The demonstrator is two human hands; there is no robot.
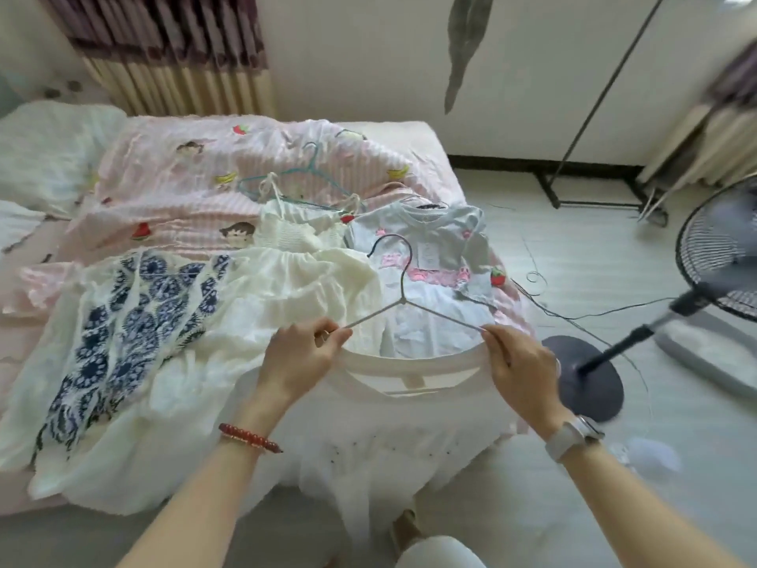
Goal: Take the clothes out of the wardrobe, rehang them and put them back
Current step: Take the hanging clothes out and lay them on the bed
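A white garment (pixel 409 428) hangs in front of me over the bed's edge, its neckline stretched between my hands. A thin wire hanger (pixel 403 289) sits in that neckline, hook pointing away from me. My left hand (pixel 303 354) pinches the hanger's left arm together with the collar. My right hand (pixel 520 362) grips the hanger's right end and the collar there. On the bed lie a cream dress (pixel 299 272), a blue-and-white patterned garment (pixel 135 321), a light blue top with pink print (pixel 434 248) and a teal hanger (pixel 295 178).
A pink striped quilt (pixel 196 186) covers the bed. A standing fan (pixel 721 256) with a round dark base (pixel 585 379) stands on the floor at right, with cables trailing nearby. A black clothes rail frame (pixel 590 186) stands against the far wall.
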